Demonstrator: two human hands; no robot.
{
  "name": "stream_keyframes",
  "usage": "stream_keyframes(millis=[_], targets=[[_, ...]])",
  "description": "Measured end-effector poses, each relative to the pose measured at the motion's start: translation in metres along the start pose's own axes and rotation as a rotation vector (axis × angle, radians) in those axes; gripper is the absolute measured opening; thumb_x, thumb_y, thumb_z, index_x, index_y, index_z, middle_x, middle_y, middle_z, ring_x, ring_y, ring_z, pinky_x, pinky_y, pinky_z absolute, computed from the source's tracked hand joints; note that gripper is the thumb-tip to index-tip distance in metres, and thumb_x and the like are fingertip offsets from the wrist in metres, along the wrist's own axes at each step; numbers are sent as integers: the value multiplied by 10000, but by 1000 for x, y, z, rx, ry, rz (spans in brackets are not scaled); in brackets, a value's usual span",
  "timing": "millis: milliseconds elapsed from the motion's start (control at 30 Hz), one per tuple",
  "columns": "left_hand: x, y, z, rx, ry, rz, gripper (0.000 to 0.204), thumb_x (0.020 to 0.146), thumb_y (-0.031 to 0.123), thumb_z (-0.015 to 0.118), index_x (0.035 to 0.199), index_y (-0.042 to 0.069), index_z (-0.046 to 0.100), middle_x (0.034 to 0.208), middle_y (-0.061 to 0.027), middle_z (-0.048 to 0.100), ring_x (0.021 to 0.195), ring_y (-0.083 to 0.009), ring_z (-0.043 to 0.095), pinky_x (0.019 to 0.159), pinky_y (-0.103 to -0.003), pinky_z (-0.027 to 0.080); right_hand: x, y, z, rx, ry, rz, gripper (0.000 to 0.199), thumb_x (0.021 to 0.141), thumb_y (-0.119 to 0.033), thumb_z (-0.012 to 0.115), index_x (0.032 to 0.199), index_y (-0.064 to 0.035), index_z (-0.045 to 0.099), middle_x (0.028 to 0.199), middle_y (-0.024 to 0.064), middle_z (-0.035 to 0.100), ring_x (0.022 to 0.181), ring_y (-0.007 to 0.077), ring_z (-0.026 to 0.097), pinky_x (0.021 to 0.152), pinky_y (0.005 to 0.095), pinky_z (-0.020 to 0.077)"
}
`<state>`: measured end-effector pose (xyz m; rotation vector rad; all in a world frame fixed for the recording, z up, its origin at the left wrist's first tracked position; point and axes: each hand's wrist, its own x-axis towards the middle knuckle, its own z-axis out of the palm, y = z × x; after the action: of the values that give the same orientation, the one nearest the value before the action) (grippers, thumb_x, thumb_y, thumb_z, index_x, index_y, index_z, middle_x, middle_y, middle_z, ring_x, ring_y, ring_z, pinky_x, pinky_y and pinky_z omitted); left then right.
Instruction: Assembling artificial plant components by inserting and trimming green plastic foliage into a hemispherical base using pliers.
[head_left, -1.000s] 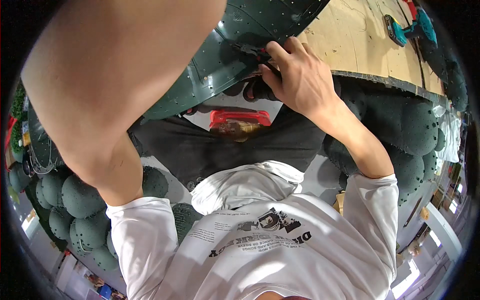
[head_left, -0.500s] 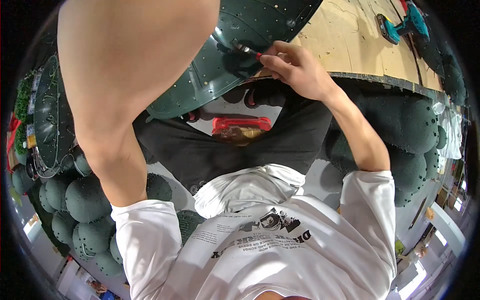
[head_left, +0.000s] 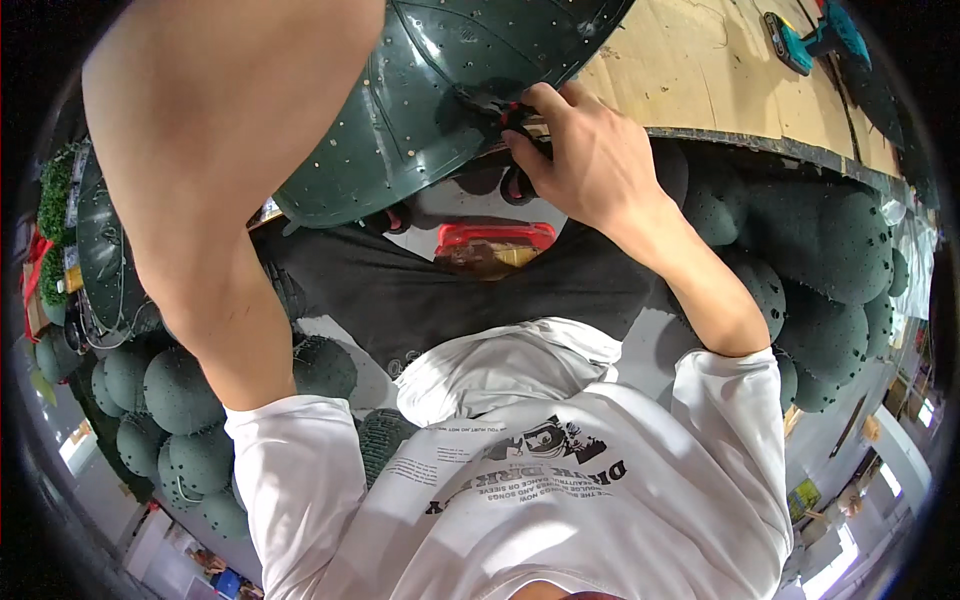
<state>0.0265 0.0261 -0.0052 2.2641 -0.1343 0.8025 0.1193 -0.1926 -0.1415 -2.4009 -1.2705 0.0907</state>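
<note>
A large dark green dome shell (head_left: 420, 110) dotted with small holes hangs in front of me, above my lap. My right hand (head_left: 585, 160) is closed on a small tool with red and black handles (head_left: 516, 118), pressed against the shell's lower edge. My left forearm (head_left: 210, 200) rises along the shell's left side and leaves the frame at the top, so my left hand is hidden. Below are my dark trousers and white printed shirt.
A red-rimmed box (head_left: 495, 240) sits on the floor between my legs. Dark green perforated spheres are piled at the left (head_left: 180, 395) and at the right (head_left: 830, 250). A plywood sheet (head_left: 700, 75) lies beyond, with a teal power drill (head_left: 800, 35) on it.
My right hand with the tool has slid a little to the left along the shell's edge. The shell and my left forearm have shifted slightly in the view.
</note>
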Motion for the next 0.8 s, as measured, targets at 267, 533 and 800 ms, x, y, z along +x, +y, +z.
stream_keyframes(millis=[267,533,800], targets=[[-5,5,0,11,-10,-16,527,846,-111,499,1361,-75,602,1346,-187,650,1263,-241,622,1114,-316,448,-5,-21,-1,-110,-18,78,328,900,-326,742,1068,-64,638,988,207,658,869,389,726,670,469,600],[-6,-22,-7,11,-3,-36,524,849,-110,503,1363,-75,601,1347,-187,649,1264,-242,622,1113,-317,449,-8,-24,-1,-67,-3,126,329,902,-305,736,1042,-28,627,958,215,659,821,389,728,651,467,594],[-4,-6,2,12,-3,-55,520,853,-110,507,1364,-75,600,1348,-188,649,1265,-243,621,1113,-318,450,-8,-25,0,-72,7,146,326,901,-295,734,1052,-23,633,953,230,666,812,394,729,662,470,593]])
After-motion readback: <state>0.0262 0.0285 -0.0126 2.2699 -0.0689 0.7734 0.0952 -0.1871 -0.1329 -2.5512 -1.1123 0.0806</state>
